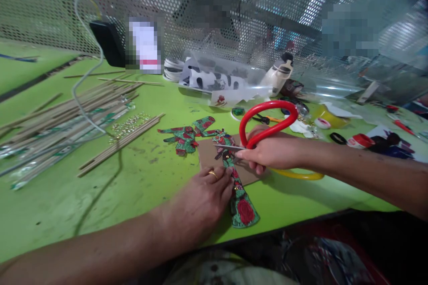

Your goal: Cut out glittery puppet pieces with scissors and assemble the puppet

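Note:
A long, flat cut-out figure in green and red lies partly over a square of brown cardboard. My left hand, with a gold ring, has its fingers bunched together on the figure's middle, gripping it. In my right hand is a pair of scissors with one red and one yellow handle loop. Their pointed blades reach left, over the figure's upper part. Whether the tips touch the figure I cannot tell. More green and red cut-out pieces lie just left of the cardboard.
Thin wooden sticks, clear wrappers and small gold beads spread over the left side. A grey cable crosses them. Behind stand a clear plastic box, a bottle and a perforated screen. Tape rolls and scraps clutter the right.

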A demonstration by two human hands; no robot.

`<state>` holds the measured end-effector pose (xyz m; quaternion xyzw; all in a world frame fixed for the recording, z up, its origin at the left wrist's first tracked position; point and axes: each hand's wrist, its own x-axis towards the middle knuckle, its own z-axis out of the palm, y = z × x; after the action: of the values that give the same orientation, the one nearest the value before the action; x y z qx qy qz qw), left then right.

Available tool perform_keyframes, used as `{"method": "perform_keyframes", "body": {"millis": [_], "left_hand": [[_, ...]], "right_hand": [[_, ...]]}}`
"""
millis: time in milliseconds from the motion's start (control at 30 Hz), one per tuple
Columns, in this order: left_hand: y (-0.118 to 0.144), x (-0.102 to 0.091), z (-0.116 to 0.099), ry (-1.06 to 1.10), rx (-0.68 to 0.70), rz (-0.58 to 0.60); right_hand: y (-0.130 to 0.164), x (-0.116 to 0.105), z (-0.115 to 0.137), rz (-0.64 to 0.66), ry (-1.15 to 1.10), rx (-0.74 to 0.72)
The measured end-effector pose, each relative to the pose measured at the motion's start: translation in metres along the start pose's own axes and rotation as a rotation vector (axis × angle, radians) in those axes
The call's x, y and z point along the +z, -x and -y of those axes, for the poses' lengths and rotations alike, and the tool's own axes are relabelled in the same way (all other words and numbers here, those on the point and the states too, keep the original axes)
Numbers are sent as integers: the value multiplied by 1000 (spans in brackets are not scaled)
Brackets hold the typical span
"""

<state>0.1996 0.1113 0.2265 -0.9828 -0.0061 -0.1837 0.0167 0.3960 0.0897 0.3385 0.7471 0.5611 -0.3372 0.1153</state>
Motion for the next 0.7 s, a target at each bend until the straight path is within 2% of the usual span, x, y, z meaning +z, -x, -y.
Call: {"method": "perform_keyframes", "body": {"millis": [333, 500, 700], "left_hand": [[1, 3, 0, -23, 26, -9], [-3, 2, -1, -25, 28, -14], [-5, -1, -1, -29, 8, 32]], "right_hand": [[1, -2, 5, 13, 13, 20], [3, -4, -6, 4, -90, -12], [6, 1, -14, -38, -147, -72]]}}
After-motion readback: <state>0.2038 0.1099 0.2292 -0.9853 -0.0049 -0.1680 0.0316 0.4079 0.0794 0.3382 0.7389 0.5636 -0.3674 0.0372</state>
